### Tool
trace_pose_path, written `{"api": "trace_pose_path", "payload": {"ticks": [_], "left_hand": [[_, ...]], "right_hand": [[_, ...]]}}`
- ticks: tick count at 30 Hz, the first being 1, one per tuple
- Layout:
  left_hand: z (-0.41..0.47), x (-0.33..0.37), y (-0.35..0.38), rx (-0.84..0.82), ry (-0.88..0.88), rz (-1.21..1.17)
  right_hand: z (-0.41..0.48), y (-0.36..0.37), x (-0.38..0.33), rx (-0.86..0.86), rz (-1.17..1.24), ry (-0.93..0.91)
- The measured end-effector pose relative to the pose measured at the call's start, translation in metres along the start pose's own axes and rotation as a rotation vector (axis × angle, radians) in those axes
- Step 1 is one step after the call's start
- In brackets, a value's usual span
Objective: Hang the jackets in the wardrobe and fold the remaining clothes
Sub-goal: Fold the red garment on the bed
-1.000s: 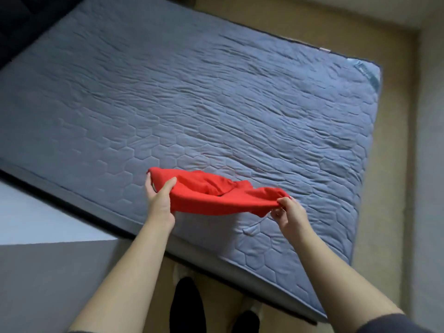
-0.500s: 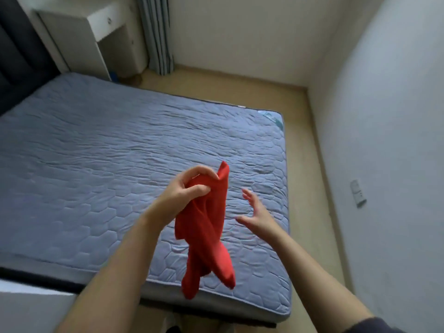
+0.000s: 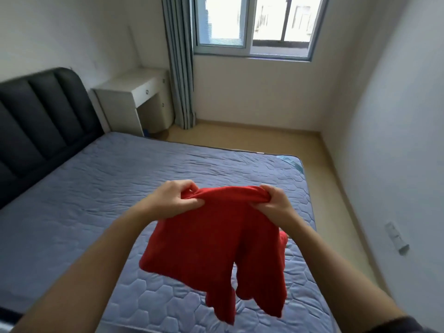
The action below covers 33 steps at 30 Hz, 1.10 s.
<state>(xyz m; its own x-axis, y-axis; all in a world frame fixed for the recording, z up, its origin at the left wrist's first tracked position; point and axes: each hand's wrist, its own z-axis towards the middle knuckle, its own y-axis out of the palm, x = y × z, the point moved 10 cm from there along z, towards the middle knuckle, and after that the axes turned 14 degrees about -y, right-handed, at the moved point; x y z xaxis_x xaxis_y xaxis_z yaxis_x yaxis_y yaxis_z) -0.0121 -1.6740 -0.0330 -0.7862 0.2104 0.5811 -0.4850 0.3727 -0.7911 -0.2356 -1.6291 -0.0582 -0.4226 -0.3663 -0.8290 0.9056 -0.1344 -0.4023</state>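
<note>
Currently, a plain red soft-fabric garment (image 3: 216, 243) is held up in the air by its top edge, above the near half of a grey-blue quilted mattress (image 3: 96, 188) stitched in a hexagon pattern. One bunched corner of that edge is pinched by the left hand (image 3: 175, 200), whose fingers are curled over the cloth with the thumb pressed in beneath them. The other corner is gripped in the same way by the right hand (image 3: 274, 205), its fingers folded tightly round a gathered fold. Between the two hands the edge is stretched almost level, and the rest of the cloth hangs freely below them. Two narrower pieces dangle at the bottom, possibly sleeves or legs, though blur leaves this unclear.

A small teal tag (image 3: 292, 162) is seen at the far right corner of the mattress; its writing is too small to be read. A black padded headboard (image 3: 40, 116) with vertical panels is set against the left wall. Just beyond it a white desk (image 3: 129, 92) with a small drawer is placed, and beside that a grey-blue pleated curtain (image 3: 180, 68) hangs to the beige floor (image 3: 264, 138). A grey-framed sliding window (image 3: 254, 25) is fitted in the far wall next to the curtain. A white wall socket (image 3: 396, 239) is mounted low on the right wall.
</note>
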Motion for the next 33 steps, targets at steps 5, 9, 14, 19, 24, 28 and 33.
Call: {"api": "trace_pose_path", "payload": {"ticks": [5, 9, 14, 19, 24, 28, 33], "left_hand": [[-0.007, 0.013, -0.039, 0.066, 0.159, -0.399], [-0.008, 0.062, -0.026, -0.011, 0.36, -0.347], [0.02, 0.044, -0.014, 0.037, 0.233, -0.17], [0.025, -0.003, 0.013, -0.201, 0.03, -0.18], [0.031, -0.014, -0.015, 0.009, -0.025, -0.777], [0.03, 0.018, -0.035, 0.112, 0.097, -0.758], [0.022, 0.058, -0.047, 0.014, 0.175, -0.974]], "right_hand": [[-0.004, 0.022, 0.005, -0.322, 0.232, 0.232], [0.001, 0.064, -0.008, -0.404, 0.361, 0.278], [0.029, 0.052, -0.013, -0.044, 0.327, 0.16], [0.042, 0.023, -0.026, 0.137, 0.337, 0.104], [0.04, 0.021, -0.023, 0.081, 0.325, 0.155], [0.004, 0.066, 0.009, -0.291, 0.199, 0.29], [-0.05, 0.153, 0.047, -0.621, 0.208, 0.299]]}}
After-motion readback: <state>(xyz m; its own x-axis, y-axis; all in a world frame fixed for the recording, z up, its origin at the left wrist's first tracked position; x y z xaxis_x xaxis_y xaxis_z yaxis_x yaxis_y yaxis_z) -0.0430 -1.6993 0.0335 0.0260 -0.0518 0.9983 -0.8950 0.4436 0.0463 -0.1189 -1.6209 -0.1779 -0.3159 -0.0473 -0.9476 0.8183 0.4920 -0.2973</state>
